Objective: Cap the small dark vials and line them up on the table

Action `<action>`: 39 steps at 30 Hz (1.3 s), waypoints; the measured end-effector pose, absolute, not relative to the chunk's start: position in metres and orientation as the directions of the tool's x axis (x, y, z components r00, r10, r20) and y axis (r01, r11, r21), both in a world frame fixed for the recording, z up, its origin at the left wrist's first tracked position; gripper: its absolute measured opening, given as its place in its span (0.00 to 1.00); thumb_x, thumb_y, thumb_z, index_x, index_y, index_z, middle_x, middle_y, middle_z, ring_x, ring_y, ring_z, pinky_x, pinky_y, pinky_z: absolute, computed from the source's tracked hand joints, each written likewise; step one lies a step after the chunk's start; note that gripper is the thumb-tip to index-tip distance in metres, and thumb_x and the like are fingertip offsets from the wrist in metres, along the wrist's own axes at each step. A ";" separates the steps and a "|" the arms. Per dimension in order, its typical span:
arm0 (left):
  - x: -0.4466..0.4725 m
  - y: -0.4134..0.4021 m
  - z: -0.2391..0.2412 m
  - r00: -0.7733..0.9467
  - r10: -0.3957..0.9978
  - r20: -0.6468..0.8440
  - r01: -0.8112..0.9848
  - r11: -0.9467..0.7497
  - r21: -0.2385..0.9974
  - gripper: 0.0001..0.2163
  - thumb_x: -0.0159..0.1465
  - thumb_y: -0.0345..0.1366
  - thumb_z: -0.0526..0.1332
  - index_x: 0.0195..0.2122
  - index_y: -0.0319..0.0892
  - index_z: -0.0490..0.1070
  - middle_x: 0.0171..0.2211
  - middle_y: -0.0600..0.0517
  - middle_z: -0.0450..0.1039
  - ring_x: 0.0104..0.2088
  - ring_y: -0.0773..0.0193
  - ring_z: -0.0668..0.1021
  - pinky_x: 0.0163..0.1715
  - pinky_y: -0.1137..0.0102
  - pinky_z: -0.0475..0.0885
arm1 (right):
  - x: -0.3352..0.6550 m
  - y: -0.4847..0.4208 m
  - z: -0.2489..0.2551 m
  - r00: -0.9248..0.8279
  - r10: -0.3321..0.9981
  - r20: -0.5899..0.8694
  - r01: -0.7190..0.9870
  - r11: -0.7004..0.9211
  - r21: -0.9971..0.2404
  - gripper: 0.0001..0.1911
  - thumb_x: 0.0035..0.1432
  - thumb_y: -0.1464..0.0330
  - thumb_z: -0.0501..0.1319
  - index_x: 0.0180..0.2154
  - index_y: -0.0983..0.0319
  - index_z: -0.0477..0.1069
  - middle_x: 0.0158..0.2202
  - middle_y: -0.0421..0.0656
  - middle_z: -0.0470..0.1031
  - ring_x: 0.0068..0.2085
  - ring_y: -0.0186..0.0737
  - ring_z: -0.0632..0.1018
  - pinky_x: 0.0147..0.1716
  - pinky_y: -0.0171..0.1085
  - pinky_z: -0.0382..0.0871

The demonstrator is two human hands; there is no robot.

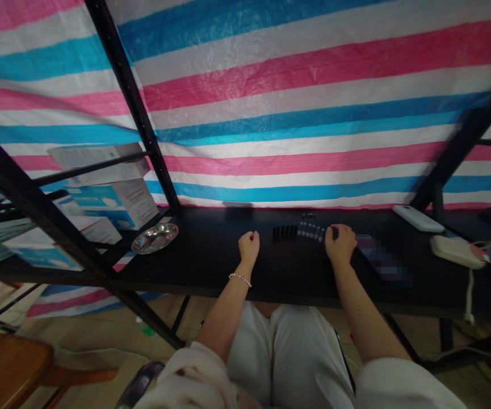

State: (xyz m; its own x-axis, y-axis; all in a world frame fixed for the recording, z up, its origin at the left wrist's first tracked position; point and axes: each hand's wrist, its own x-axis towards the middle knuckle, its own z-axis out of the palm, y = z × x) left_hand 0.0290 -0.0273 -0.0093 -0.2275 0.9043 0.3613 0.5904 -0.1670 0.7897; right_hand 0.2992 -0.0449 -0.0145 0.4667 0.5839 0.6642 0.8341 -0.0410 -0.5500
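My left hand (249, 247) is closed in a fist, resting on the black table; what is in it, if anything, is hidden. My right hand (341, 244) is curled shut around a small black piece (335, 233), which shows between thumb and forefinger; its kind is too small to tell. Just left of the right hand stands a row of small clear tubes (311, 231). Continuing that row to the left are several short black cylinders (285, 231). Behind the tubes lie a few tiny shiny bits (309, 215), too small to name.
A round metal dish (155, 237) sits at the table's left, beside stacked boxes (120, 199) and a black shelf frame (137, 96). Right of my right hand lies a phone (375, 255); beyond are a white oblong device (418, 218) and a power strip (457, 251) with a cord.
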 end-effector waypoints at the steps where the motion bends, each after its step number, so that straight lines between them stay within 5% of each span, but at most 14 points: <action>1: 0.029 -0.028 -0.009 -0.229 0.904 0.362 0.589 -0.168 0.790 0.17 0.59 0.42 0.48 0.15 0.42 0.51 0.16 0.56 0.55 0.20 0.70 0.59 0.23 0.73 0.53 | 0.298 -0.044 -0.016 0.456 0.602 0.655 0.840 -0.047 -0.541 0.16 0.54 0.62 0.50 0.39 0.65 0.68 0.43 0.52 0.68 0.45 0.50 0.66 0.42 0.46 0.58; 11: 0.031 -0.025 -0.011 -0.210 0.910 0.358 0.574 -0.181 0.798 0.18 0.61 0.43 0.50 0.16 0.41 0.57 0.17 0.56 0.59 0.21 0.71 0.63 0.24 0.75 0.57 | 0.297 -0.040 -0.023 0.392 0.702 0.594 0.871 -0.076 -0.485 0.17 0.54 0.60 0.53 0.40 0.64 0.68 0.43 0.50 0.68 0.45 0.48 0.66 0.40 0.44 0.59; 16: 0.040 -0.016 -0.013 -0.128 0.949 0.290 0.477 -0.197 0.857 0.10 0.58 0.41 0.56 0.32 0.39 0.68 0.22 0.55 0.67 0.25 0.70 0.70 0.27 0.75 0.62 | 0.298 -0.038 -0.025 0.394 0.707 0.587 0.869 -0.079 -0.489 0.17 0.54 0.59 0.53 0.40 0.63 0.68 0.43 0.50 0.68 0.45 0.48 0.66 0.39 0.43 0.58; 21: 0.051 -0.005 -0.012 0.032 0.967 0.253 0.516 -0.233 0.824 0.15 0.55 0.36 0.61 0.44 0.38 0.68 0.25 0.53 0.70 0.28 0.67 0.73 0.33 0.73 0.65 | 0.298 -0.037 -0.025 0.393 0.708 0.586 0.872 -0.084 -0.483 0.15 0.54 0.60 0.53 0.38 0.63 0.69 0.42 0.49 0.69 0.44 0.48 0.67 0.38 0.42 0.58; 32: 0.067 0.012 -0.013 -0.004 0.970 0.242 0.542 -0.201 0.816 0.10 0.52 0.35 0.64 0.36 0.41 0.74 0.23 0.52 0.70 0.25 0.66 0.72 0.28 0.72 0.64 | 0.299 -0.037 -0.025 0.376 0.704 0.603 0.878 -0.061 -0.475 0.15 0.54 0.61 0.53 0.37 0.63 0.69 0.39 0.50 0.69 0.42 0.48 0.67 0.37 0.42 0.59; 39: 0.051 0.002 -0.006 -0.165 0.967 0.195 0.098 -0.180 0.979 0.11 0.49 0.38 0.65 0.33 0.38 0.72 0.28 0.50 0.71 0.21 0.72 0.69 0.19 0.76 0.61 | 0.297 -0.038 -0.025 0.374 0.691 0.619 0.877 -0.045 -0.479 0.13 0.54 0.61 0.52 0.34 0.64 0.69 0.38 0.50 0.70 0.41 0.48 0.68 0.37 0.43 0.60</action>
